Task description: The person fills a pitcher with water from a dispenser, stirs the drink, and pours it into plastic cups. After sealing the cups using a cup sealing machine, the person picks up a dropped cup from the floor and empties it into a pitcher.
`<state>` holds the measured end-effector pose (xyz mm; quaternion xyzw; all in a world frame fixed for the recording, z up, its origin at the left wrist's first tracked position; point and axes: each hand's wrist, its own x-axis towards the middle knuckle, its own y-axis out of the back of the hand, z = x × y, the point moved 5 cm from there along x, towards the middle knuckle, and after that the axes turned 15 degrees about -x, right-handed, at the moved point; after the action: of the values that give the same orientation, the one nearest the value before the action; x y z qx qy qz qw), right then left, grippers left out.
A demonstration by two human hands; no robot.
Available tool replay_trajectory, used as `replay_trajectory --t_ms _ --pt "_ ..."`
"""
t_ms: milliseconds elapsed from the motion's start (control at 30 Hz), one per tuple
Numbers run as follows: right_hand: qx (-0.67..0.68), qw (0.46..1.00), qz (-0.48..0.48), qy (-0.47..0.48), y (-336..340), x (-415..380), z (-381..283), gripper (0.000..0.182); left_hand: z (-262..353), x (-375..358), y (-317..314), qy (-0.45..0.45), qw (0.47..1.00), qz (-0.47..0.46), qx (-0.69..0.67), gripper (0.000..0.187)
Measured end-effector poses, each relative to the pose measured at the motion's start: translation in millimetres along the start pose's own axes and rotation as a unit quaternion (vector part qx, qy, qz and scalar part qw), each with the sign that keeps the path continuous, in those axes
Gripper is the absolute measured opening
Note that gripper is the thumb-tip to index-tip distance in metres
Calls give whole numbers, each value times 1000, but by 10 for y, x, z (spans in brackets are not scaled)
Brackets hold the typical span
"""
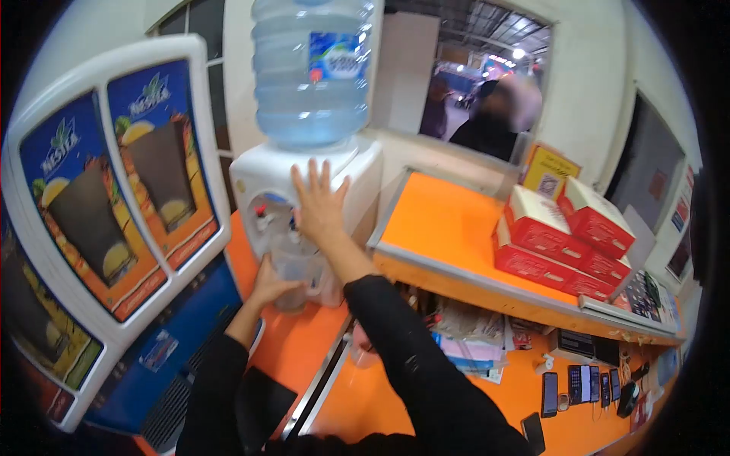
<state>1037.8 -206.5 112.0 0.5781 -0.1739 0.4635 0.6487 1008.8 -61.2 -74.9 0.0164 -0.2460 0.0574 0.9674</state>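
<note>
A white water dispenser (262,163) stands on an orange counter with a large blue water bottle (312,99) upside down on top. My right hand (321,209) lies on the dispenser's front beside the taps, its fingers stretched and spread. A red tap (263,216) shows to the left of it; the other tap is partly covered by this hand. Below the taps, my left hand (272,286) is closed around a clear plastic container (299,266). The container's exact shape and how much water is in it are hard to make out.
A drink machine (114,319) stands close on the left. To the right, red and white boxes (532,243) are stacked on a raised orange shelf (441,220). Several phones (550,394) lie on the lower counter (471,410). Through the window a person (487,125) is visible.
</note>
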Motion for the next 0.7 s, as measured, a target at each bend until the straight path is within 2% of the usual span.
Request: replay_trajectory --t_ms 133,233,333,433,700 --pt "-19 1000 0 1 5 4 -2 94 108 -17 -27 26 999 21 20 109" --pt "-20 1000 -1 7 32 -5 -9 91 192 -35 -31 113 992 17 57 113" --pt "-39 999 7 2 38 8 -11 94 212 -41 -29 139 988 15 69 113" --pt "-41 999 4 3 35 4 -12 94 211 -26 -34 115 991 7 72 114" --pt "-39 999 -1 4 46 7 -5 94 231 -31 -43 122 989 8 78 113"
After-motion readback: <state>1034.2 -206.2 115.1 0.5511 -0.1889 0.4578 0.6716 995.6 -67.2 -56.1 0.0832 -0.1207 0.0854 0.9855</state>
